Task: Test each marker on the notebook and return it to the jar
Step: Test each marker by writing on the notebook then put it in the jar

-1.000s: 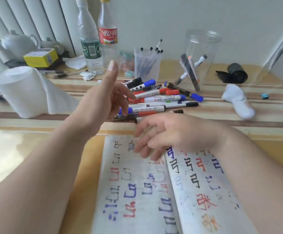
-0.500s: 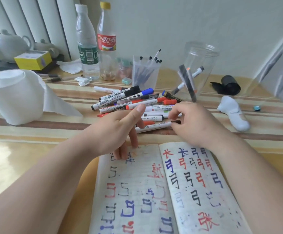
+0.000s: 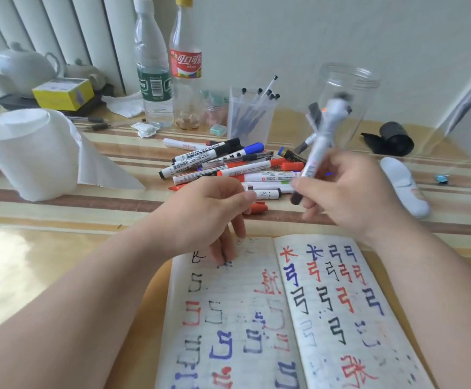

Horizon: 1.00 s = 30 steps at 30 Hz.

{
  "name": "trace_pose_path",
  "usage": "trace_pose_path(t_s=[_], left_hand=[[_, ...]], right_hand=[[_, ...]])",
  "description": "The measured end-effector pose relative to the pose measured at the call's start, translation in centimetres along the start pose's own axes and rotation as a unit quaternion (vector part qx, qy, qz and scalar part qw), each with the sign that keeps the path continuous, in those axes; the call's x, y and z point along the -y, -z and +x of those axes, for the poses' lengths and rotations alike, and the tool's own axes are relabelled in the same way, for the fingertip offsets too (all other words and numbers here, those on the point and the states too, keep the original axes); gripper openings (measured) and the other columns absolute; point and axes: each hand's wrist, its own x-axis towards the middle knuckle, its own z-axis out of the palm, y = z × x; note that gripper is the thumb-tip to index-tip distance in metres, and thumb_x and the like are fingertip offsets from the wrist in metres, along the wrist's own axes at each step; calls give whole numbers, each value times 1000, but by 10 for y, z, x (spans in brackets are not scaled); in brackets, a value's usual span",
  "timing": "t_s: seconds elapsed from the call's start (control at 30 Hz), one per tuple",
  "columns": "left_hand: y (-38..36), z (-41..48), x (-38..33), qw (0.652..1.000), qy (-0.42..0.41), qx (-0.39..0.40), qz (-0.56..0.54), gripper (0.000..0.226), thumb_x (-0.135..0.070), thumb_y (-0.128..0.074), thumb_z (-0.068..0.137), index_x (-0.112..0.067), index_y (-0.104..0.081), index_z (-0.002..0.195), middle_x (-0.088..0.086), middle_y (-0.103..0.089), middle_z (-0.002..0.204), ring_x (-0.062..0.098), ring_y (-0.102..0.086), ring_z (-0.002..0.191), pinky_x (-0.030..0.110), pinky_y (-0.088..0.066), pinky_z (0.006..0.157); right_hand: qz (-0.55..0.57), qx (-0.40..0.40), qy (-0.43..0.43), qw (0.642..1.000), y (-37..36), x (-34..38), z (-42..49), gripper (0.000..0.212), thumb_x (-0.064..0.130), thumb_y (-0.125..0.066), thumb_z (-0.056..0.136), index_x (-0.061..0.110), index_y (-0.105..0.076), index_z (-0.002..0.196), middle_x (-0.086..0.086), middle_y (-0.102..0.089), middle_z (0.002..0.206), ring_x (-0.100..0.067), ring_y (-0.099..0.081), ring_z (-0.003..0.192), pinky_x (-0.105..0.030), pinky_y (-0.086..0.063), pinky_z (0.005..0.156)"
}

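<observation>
An open notebook (image 3: 256, 318) covered in red, blue and black marks lies at the table's front edge. Beyond it is a pile of markers (image 3: 228, 167). My right hand (image 3: 346, 192) grips a white marker with a black cap (image 3: 320, 141), lifted and tilted, blurred by motion, in front of the clear plastic jar (image 3: 349, 88), which holds a few markers. My left hand (image 3: 209, 214) hovers over the notebook's top left corner, fingers loosely curled and pointing down, holding nothing.
A paper towel roll (image 3: 29, 153) stands at left. At the back are two plastic bottles (image 3: 155, 66), a clear pen cup (image 3: 249, 113), a teapot (image 3: 23, 68) and a yellow box (image 3: 63, 92). A white sock-like object (image 3: 405, 183) and black roll (image 3: 394, 137) lie at right.
My right hand has picked a marker off the pile and raised it toward the jar. My left hand stayed over the notebook's top edge.
</observation>
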Motion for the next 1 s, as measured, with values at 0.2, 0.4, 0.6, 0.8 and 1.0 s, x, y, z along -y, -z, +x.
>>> trace_pose_path(t_s=[0.2, 0.4, 0.6, 0.8, 1.0], left_hand=[[-2, -5, -7, 976, -149, -55, 149, 34, -56, -68, 86, -22, -60, 87, -25, -66, 64, 5, -62, 43, 17, -46, 42], [-5, 3, 0, 974, -155, -82, 141, 23, -43, -68, 93, -24, -56, 96, -21, -65, 73, 5, -57, 44, 13, -39, 41], [-5, 6, 2, 974, -167, -14, 155, 46, -53, -50, 95, -11, -65, 104, -11, -61, 69, 2, -53, 55, 24, -44, 56], [-1, 2, -4, 982, -160, 65, 76, 44, -53, -43, 100, -13, -56, 85, -11, -42, 56, 13, -42, 49, 36, -47, 56], [18, -5, -6, 988, -110, 84, -63, 49, -47, -37, 102, -21, -44, 61, -4, -26, 56, 18, -28, 46, 39, -48, 53]], right_hand=[[300, 103, -87, 945, -27, 7, -15, 4, 7, -77, 80, 10, -74, 81, -13, -59, 59, -29, -62, 56, -27, -45, 41], [366, 140, -101, 914, -35, 9, -16, 16, 22, -68, 87, 7, -72, 87, -14, -64, 68, -20, -55, 52, -20, -31, 35], [331, 100, -92, 934, -37, 12, -18, 15, 19, -75, 78, 13, -64, 71, -9, -61, 59, -11, -43, 40, -15, -28, 35], [348, 131, -72, 926, -34, 15, -20, 18, 20, -74, 79, 14, -64, 65, -14, -54, 59, -13, -40, 38, -13, -27, 35], [450, 28, -43, 892, 3, 14, -1, 23, 17, -67, 74, 15, -46, 65, -2, -45, 52, -9, -32, 39, -13, -17, 38]])
